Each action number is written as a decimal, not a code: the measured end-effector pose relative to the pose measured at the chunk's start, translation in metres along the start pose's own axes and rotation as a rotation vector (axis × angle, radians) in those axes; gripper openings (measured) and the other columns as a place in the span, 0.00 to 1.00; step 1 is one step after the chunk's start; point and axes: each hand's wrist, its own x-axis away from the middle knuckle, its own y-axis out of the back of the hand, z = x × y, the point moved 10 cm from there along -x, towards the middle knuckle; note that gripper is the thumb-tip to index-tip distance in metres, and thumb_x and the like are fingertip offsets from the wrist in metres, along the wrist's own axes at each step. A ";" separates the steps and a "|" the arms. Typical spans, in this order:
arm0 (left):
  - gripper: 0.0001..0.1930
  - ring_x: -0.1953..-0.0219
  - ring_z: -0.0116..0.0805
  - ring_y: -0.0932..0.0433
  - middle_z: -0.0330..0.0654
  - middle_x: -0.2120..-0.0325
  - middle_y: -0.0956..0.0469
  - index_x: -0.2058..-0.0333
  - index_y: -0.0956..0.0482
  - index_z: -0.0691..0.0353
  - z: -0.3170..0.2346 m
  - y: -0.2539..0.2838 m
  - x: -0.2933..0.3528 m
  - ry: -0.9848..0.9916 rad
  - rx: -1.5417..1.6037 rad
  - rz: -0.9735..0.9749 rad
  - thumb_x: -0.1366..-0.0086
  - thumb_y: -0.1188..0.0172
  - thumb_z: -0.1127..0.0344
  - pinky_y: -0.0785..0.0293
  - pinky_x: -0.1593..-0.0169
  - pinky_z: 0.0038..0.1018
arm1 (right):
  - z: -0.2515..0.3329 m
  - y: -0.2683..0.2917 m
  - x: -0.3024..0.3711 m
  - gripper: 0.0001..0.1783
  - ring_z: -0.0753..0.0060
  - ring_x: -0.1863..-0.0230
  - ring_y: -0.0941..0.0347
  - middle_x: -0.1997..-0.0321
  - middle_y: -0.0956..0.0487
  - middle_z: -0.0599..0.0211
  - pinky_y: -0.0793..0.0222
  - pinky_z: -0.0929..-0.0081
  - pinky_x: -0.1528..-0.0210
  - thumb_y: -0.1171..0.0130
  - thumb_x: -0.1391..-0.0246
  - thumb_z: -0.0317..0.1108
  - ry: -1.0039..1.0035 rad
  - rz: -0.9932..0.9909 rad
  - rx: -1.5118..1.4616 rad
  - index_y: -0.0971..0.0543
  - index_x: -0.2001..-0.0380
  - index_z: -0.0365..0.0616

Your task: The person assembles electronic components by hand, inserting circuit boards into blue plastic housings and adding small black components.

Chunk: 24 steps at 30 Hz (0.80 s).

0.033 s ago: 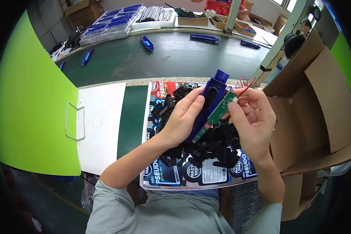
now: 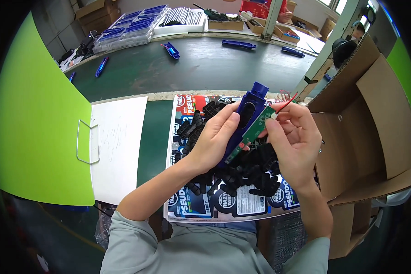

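My left hand (image 2: 218,137) is wrapped round a dark blue plastic housing (image 2: 255,101), which slants upward to the right and has a black oval part in its side. A narrow green circuit board (image 2: 260,124) is pinched between the thumb and fingers of my right hand (image 2: 297,137). The board lies along the right side of the housing, its lower end close against it; whether they touch I cannot tell. Red wires (image 2: 287,102) stick out from the board's upper end. Under both hands is a heap of small black plastic parts (image 2: 251,173), partly hidden by them.
Printed sheets (image 2: 192,203) lie beneath the black parts. At right stands an open cardboard box (image 2: 351,146); at left, a white paper (image 2: 121,150) and a bright green panel (image 2: 41,123). Several blue housings (image 2: 171,50) lie across the dark green surface (image 2: 137,68) beyond. Another person's hand (image 2: 285,16) shows at the back.
The circuit board and my right hand have shifted very slightly left, toward the blue housing. My left hand and the housing have stayed almost in place.
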 end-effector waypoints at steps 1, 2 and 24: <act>0.24 0.64 0.29 0.18 0.43 0.59 0.20 0.32 0.37 0.61 -0.004 -0.005 0.002 -0.044 0.004 0.035 0.18 0.57 0.55 0.17 0.60 0.30 | -0.002 -0.002 -0.001 0.15 0.78 0.63 0.20 0.58 0.19 0.62 0.27 0.84 0.65 0.42 0.35 0.18 0.000 0.001 -0.001 0.26 0.47 0.34; 0.24 0.63 0.29 0.18 0.43 0.59 0.21 0.32 0.36 0.61 -0.007 -0.006 0.003 -0.060 -0.028 0.051 0.18 0.57 0.54 0.17 0.59 0.30 | -0.002 -0.002 -0.002 0.15 0.78 0.63 0.19 0.58 0.19 0.62 0.26 0.84 0.64 0.42 0.35 0.18 0.023 -0.016 0.007 0.26 0.47 0.34; 0.23 0.64 0.25 0.19 0.39 0.60 0.21 0.32 0.34 0.60 -0.009 -0.018 -0.001 -0.037 -0.055 0.063 0.18 0.56 0.54 0.18 0.61 0.25 | 0.021 -0.004 -0.002 0.17 0.75 0.71 0.25 0.64 0.23 0.65 0.27 0.76 0.70 0.31 0.48 0.20 0.328 -0.061 0.537 0.19 0.54 0.36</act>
